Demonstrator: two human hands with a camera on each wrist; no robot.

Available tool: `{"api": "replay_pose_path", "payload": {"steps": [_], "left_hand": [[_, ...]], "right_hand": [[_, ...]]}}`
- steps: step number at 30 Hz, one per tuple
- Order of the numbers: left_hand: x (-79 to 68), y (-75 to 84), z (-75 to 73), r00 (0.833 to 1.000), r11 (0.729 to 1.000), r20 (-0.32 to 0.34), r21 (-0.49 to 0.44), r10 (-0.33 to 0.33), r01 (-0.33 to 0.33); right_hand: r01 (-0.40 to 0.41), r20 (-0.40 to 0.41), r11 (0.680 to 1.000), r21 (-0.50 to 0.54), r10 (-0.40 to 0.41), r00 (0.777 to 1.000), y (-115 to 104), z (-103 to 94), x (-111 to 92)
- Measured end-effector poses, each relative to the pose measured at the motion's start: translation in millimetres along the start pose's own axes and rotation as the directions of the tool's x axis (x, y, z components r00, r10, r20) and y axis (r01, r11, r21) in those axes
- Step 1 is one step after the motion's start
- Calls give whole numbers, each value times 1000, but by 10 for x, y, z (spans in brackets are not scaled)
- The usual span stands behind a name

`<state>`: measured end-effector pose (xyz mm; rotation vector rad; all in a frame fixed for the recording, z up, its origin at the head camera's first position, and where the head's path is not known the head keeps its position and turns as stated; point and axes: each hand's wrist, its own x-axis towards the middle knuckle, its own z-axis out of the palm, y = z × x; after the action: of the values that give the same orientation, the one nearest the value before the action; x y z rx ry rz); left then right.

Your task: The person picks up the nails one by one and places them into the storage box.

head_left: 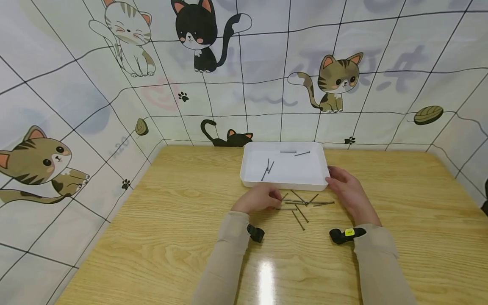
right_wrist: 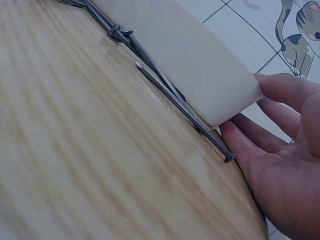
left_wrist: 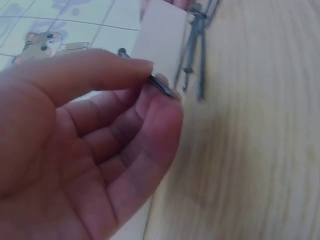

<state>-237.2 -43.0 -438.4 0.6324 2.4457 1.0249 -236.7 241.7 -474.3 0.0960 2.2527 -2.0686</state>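
My left hand (head_left: 261,198) pinches a dark steel nail (left_wrist: 162,88) between thumb and fingertip, with the head end poking out past the thumb. It is over the left side of a loose pile of nails (head_left: 300,213) on the wooden table, just in front of a shallow white tray (head_left: 284,185). Several more nails (head_left: 264,173) lie inside the tray, some at its left, others toward the back. At the tray's near right corner, my right hand (head_left: 350,192) holds the wall with thumb and fingers. One nail (right_wrist: 185,107) lies close beside that hand, along the tray's front.
The wood-grain table (head_left: 171,237) extends to both sides and toward me. Behind the tray stands a white backdrop (head_left: 267,97) with grid lines and cartoon cats, which also runs along the left and right sides. A small dark object (head_left: 485,207) shows at the far right edge.
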Motion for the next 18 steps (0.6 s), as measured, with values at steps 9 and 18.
{"api": "replay_pose_path", "payload": {"steps": [9,18], "left_hand": [[7,70,-75,999,950,-40,-311,24,-36],[70,66,-214,983,909,-182,-405,29,-102]], "right_hand": [[19,13,999,-26,-19,1000,3,-35,-16],[28,7,999,-26,-28,1000,1,-11,-33]]}}
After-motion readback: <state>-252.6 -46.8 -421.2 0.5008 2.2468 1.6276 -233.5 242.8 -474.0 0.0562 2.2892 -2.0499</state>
